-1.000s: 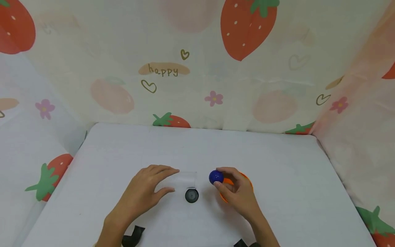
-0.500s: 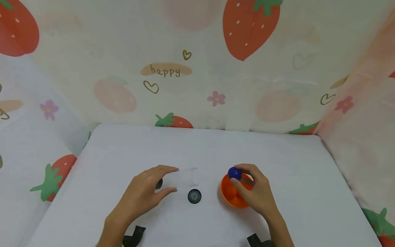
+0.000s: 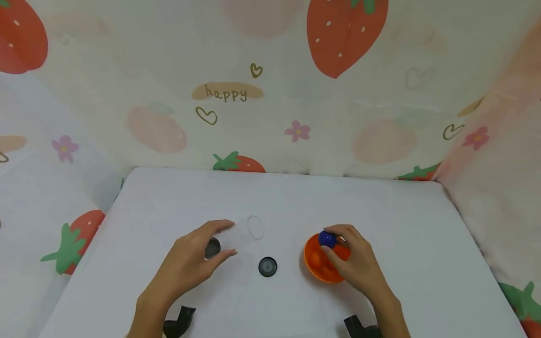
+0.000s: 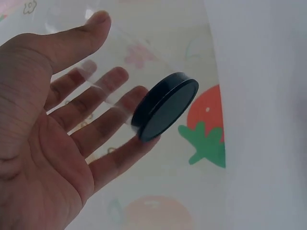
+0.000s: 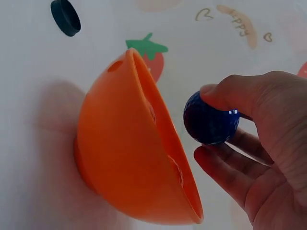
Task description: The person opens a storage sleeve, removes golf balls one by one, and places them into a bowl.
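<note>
My left hand [image 3: 194,253] grips a clear plastic cylinder [image 3: 242,233] between thumb and fingers, tilted, with its round open end toward the right. A black cap [image 4: 165,108] closes the end nearest the palm. My right hand [image 3: 357,258] pinches a blue dimpled ball, like a golf ball [image 5: 211,119], between thumb and fingertips. That ball is held just above an orange bowl [image 5: 124,139], apart from its rim. Rounded shapes show inside the bowl, partly hidden by the right hand.
A round black lid [image 3: 267,266] lies on the white table [image 3: 270,202] between the two hands. Fabric printed with strawberries [image 3: 346,37] rises behind the table and at both sides. Black straps [image 3: 179,321] show near the wrists.
My right hand has moved right with the blue ball, from left of the bowl to above it. The clear cylinder has tilted, its open end rising and turning more into view.
</note>
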Motion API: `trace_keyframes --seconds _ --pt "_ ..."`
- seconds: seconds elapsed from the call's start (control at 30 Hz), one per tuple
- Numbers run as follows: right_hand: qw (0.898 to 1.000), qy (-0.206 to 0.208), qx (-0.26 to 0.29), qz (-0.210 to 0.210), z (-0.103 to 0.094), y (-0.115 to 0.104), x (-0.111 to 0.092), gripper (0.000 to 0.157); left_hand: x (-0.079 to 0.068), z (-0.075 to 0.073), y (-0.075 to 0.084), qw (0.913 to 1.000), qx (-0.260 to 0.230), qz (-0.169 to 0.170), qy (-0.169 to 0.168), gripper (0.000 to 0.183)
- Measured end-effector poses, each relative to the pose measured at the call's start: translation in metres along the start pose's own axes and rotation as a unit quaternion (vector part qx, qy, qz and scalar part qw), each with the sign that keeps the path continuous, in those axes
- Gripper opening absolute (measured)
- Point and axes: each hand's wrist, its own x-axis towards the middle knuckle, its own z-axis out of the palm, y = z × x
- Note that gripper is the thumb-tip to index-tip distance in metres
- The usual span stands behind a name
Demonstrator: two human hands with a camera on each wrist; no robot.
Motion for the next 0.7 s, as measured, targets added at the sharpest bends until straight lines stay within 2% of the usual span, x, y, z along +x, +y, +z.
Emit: trace_keyframes --seconds 0.17,0.4,0.53,0.7 --pt "0.999 0.013 -0.029 -0.025 0.000 0.001 0.001 0.041 0.001 0.004 -0.001 0.9998 0.003 -0.009 -0.016 0.063" --pt "0.999 0.028 -0.031 -0.018 -0.006 0.006 0.001 0.036 0.000 0.009 -0.004 0.9997 -0.009 -0.006 -0.021 0.068" --pt "0.999 0.032 -0.022 -0.019 -0.011 0.009 0.000 0.033 0.002 0.011 -0.005 0.9990 -0.033 -0.009 -0.027 0.063" --pt "0.999 0.037 -0.024 -0.019 -0.016 0.010 0.000 0.030 0.004 0.012 -0.005 0.9957 -0.073 -0.031 -0.049 0.059"
